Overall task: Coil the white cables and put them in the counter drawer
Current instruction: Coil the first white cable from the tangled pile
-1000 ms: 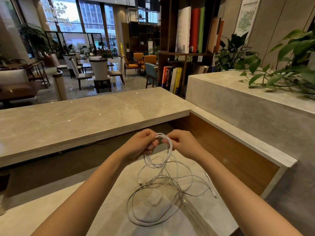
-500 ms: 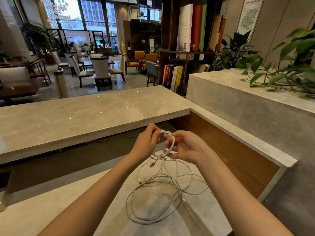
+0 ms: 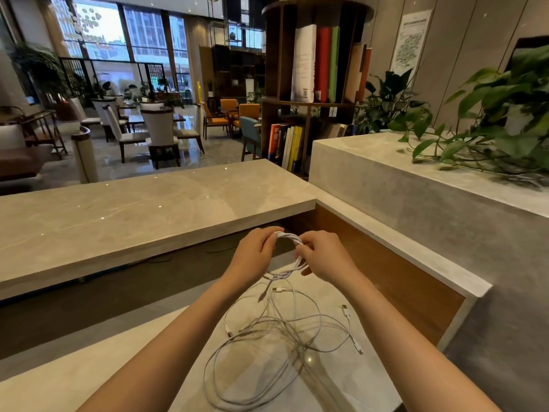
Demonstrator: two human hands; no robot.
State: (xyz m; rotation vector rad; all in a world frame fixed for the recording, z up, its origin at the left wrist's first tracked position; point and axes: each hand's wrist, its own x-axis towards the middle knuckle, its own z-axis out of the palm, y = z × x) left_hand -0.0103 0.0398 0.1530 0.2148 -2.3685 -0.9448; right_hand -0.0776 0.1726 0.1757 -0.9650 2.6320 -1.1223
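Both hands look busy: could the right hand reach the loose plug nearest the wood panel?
Probably. The plug lies uncovered on the counter near the right hand, nothing between, though that hand must first release the coil it pinches.

My left hand [image 3: 255, 251] and right hand [image 3: 323, 257] cover both sides of the small coil [image 3: 289, 237], so the fingertips gripping it are hidden. My forearms run off the near edge. In the loose cables [image 3: 267, 352] I cannot tell one strand from another. The far poster [image 3: 411, 40] has print too small to read.
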